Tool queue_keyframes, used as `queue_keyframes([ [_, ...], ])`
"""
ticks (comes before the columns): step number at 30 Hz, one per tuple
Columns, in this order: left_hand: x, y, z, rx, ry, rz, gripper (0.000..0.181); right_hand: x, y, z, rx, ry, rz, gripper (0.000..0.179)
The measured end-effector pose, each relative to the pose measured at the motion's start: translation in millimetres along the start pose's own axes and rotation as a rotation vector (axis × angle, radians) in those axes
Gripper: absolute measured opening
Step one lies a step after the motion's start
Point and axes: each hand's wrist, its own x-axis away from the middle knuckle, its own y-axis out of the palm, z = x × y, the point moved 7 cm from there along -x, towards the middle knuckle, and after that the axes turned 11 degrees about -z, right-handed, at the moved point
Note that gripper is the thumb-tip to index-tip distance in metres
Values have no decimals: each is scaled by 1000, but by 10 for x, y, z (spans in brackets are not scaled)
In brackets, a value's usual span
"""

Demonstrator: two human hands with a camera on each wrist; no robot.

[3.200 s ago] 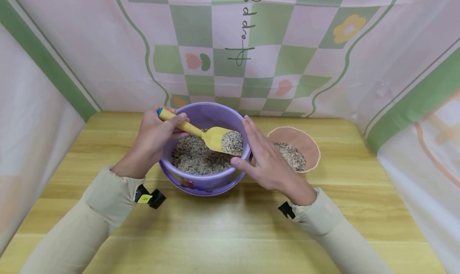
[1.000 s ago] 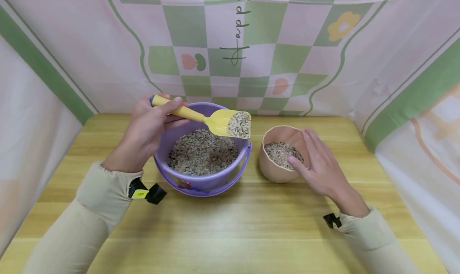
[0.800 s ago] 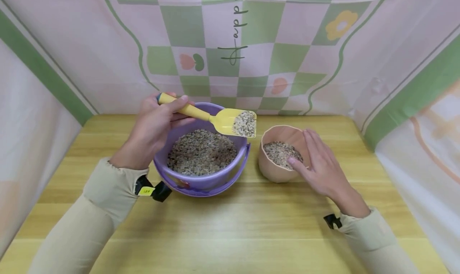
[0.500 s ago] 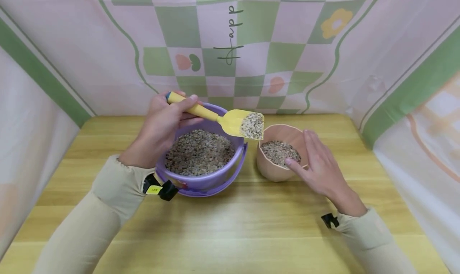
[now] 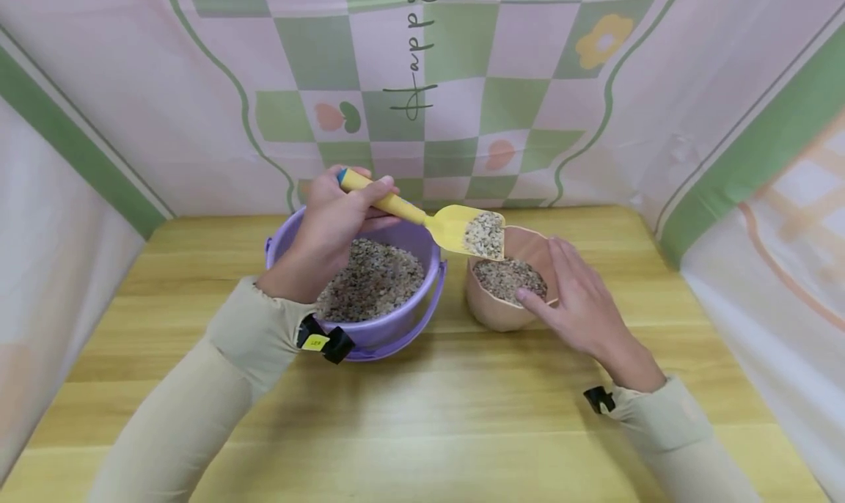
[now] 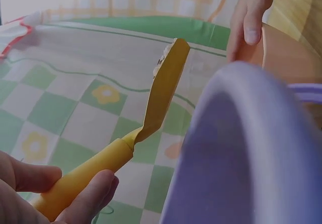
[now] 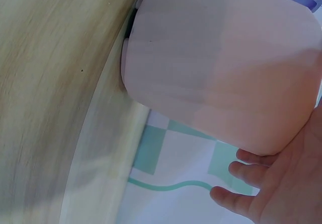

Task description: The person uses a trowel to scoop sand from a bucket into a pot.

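The work stands partway, as far as can be judged from how the gravel (image 5: 485,237) is shared out. The scoop (image 5: 450,226) carries a modest load of it, gathered towards the front of the blade. The left hand (image 5: 330,228) grips the scoop by its handle, and in the left wrist view a thumb and finger can be seen around it. The blade hangs clear of the bucket (image 5: 389,333), with its tip just over the near-left edge of the pot (image 5: 498,317), so the load is lifted but not yet tipped out.

The right hand (image 5: 581,305) rests on the far-right side of the pot, the thumb at the rim and the other fingers fairly straight along the outside; it seems to be steadying the pot rather than clutching it. The right wrist view shows those fingers extended beside the pot's wall.

Both containers stand upright on the worktop (image 5: 455,422), bucket to the left and pot to the right, near each other but apart. The pot already has a layer of gravel in the bottom, well short of the rim, with pale inner wall showing above it. The bucket holds a much broader spread, so most of the gravel appears to be there.

What is left, on this evidence, is to empty the present load into the pot. Whether further scoops are called for cannot be told, since no fill mark shows on the pot.
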Motion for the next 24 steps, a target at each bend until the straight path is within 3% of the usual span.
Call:
queue_keyframes([
  [15, -107, 253, -92, -169, 11, 44, 33, -7, 21, 5, -31, 42, -47, 96],
  [20, -108, 383, -77, -300, 53, 47, 33, -8, 25, 14, -33, 44, -44, 96],
  [24, -93, 478, -46, -393, 125, 49, 33, -10, 31, 23, -41, 47, -43, 96],
])
